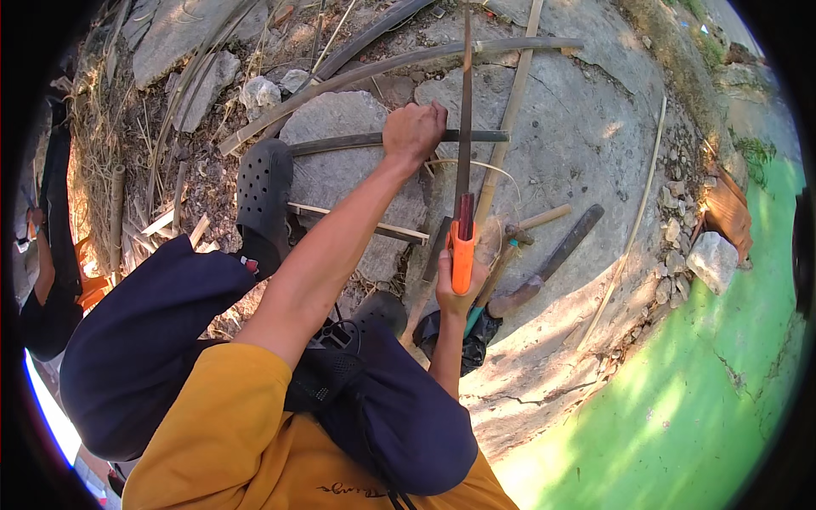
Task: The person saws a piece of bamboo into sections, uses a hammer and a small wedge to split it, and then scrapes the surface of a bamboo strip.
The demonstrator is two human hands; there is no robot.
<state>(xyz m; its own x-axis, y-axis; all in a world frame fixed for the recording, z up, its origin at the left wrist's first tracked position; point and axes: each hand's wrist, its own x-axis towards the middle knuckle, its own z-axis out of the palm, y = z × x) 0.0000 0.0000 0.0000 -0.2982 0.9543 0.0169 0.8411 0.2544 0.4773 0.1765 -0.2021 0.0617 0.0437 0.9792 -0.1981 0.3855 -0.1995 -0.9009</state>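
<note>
My left hand (414, 134) is closed around a dark bamboo strip (340, 142) and presses it down on the stone slab. In my right hand (461, 285) is a hand saw (461, 263) with an orange handle and a long narrow blade pointing away from me. The blade lies across the bamboo strip just right of my left fist; whether it has cut in cannot be made out. Under the strip's right end runs a long pale bamboo pole (512, 106). A short split piece (361, 223) lies nearer, beside my dark clog (264, 191).
Right of my right hand lie a dark-bladed chopping tool (571, 242), a teal-handled tool (501, 274) and a black plastic bag (480, 342). A long curved bamboo strip (408, 58) crosses the far side. Rubble and a white rock (712, 261) edge the green ground. Another person's arm (44, 255) shows far left.
</note>
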